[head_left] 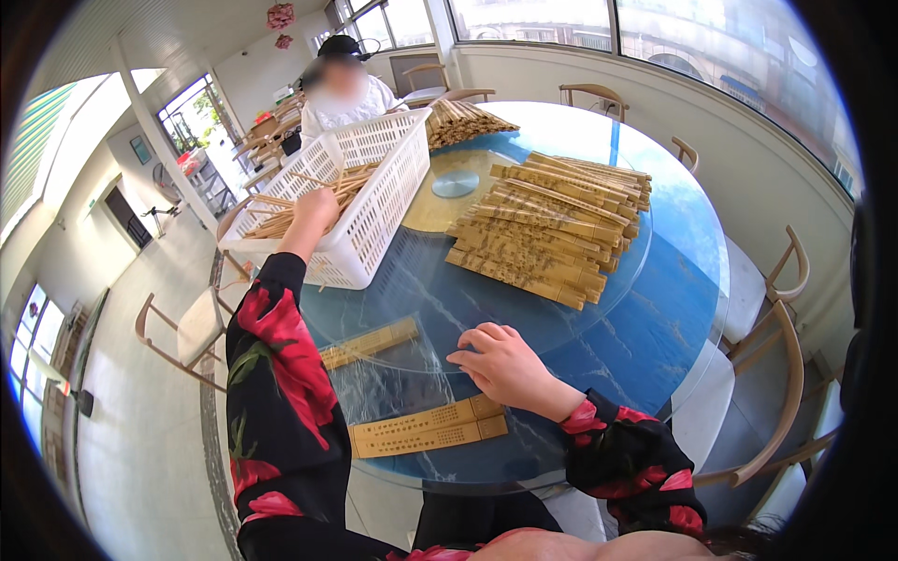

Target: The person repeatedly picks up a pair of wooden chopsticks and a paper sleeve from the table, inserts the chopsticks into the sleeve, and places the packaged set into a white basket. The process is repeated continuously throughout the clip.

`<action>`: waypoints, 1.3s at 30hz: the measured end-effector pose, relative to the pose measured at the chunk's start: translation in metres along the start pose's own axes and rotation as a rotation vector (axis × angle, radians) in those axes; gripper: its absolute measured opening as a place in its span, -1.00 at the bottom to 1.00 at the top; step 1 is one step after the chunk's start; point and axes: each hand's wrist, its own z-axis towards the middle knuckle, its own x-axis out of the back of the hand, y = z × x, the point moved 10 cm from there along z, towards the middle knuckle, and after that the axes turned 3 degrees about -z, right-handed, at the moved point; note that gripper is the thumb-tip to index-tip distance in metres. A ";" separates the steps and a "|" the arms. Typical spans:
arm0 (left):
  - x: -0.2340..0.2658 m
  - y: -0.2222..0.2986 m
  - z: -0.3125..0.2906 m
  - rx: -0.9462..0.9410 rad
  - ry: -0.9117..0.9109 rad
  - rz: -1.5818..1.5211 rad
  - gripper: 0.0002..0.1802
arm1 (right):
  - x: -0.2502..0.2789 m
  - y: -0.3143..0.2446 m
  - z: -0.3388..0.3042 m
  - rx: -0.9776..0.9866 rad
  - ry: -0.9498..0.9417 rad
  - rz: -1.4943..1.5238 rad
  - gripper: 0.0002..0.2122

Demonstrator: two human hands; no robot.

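Observation:
My left hand [316, 211] reaches over the near side of a white slatted plastic basket [372, 245]. Its fingers curl down among thin wooden chopsticks [351, 192] and seem closed on some; the fingertips are hidden. Over the blue marbled table, my right hand [510, 367] is empty, its fingers loosely bent and apart. Close below it lie flat gold printed paper sleeves [430, 430], overlapping each other. Left of that hand rests a sheet of clear plastic film [393, 379], with another gold sleeve [369, 343] at its far edge.
A large heap of gold printed sleeves [543, 229] covers the table's centre right. Behind it sits another bundle of slim gold-brown pieces [468, 123]. Across the table is a person in white [351, 107]. Wooden chairs [192, 332] stand around the round table [655, 346].

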 end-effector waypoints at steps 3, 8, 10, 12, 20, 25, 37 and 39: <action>-0.021 0.002 0.012 -0.020 -0.017 -0.038 -0.71 | -0.003 0.003 -0.003 -0.008 -0.009 -0.017 -0.78; -0.002 0.008 0.009 0.000 0.059 0.015 -0.72 | 0.000 0.006 -0.006 -0.023 -0.013 -0.053 -0.78; 0.027 0.007 -0.007 0.024 0.107 0.030 -0.73 | 0.004 0.003 -0.005 -0.013 0.002 -0.061 -0.79; 0.055 -0.006 -0.028 0.051 0.123 0.059 -0.73 | 0.003 -0.001 -0.003 0.000 0.016 -0.033 -0.80; 0.154 -0.077 -0.136 0.071 0.339 -0.128 -0.70 | 0.002 0.005 -0.001 -0.023 0.082 -0.010 -0.84; 0.148 -0.057 -0.263 0.018 0.408 -0.651 -0.68 | 0.046 -0.019 0.001 0.058 0.344 -0.109 -0.65; -0.033 0.095 -0.439 0.062 0.043 -1.584 -0.75 | -0.022 -0.001 -0.008 -0.342 0.065 1.363 -0.60; -0.018 0.089 -0.431 -0.011 0.096 -1.445 -0.77 | -0.021 -0.002 -0.005 -0.352 0.029 1.497 -0.54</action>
